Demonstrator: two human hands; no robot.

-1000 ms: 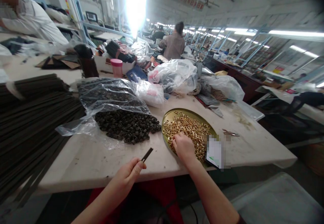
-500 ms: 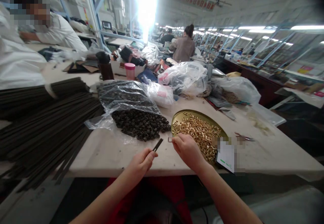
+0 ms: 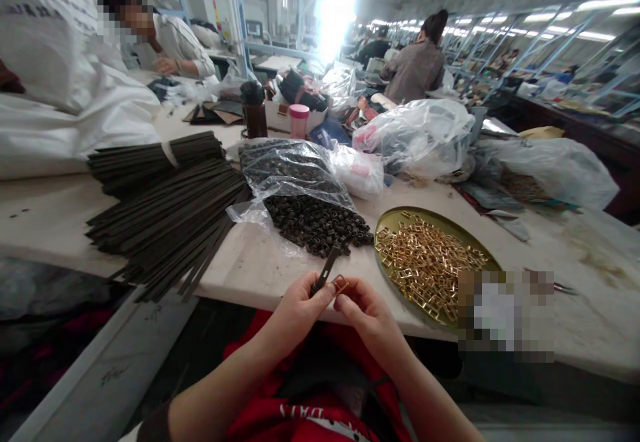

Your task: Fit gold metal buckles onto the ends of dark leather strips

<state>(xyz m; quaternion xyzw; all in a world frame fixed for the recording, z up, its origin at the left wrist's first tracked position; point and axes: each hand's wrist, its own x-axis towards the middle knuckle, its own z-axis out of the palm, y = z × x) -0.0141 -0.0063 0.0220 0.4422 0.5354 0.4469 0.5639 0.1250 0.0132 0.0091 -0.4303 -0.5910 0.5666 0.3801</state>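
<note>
My left hand [image 3: 303, 309] is closed on a short dark strap [image 3: 328, 266] with a slot in it, its end pointing up and away from me. Fingers of my right hand [image 3: 367, 305] pinch a gold rectangular buckle [image 3: 341, 285] right beside the strap, near my left thumb. Whether the strap passes through the buckle cannot be made out. To the right stands an oval gold tray [image 3: 385, 270] heaped with gold buckles [image 3: 430, 262]. Small dark loops [image 3: 317, 222] spill from a clear plastic bag [image 3: 295, 169] beyond my hands.
A fanned bundle of dark strips [image 3: 165, 215] lies on the left of the table [image 3: 235, 275]. Behind are a dark bottle [image 3: 254, 112], a pink-lidded jar [image 3: 299, 122] and plastic bags [image 3: 420, 139]. A co-worker [image 3: 175, 45] sits at the far left; another person [image 3: 417, 62] is farther back.
My right hand has brought the buckle from the tray's edge to the strap in my left hand. Both hands are now together, closer to me. The view has swung left.
</note>
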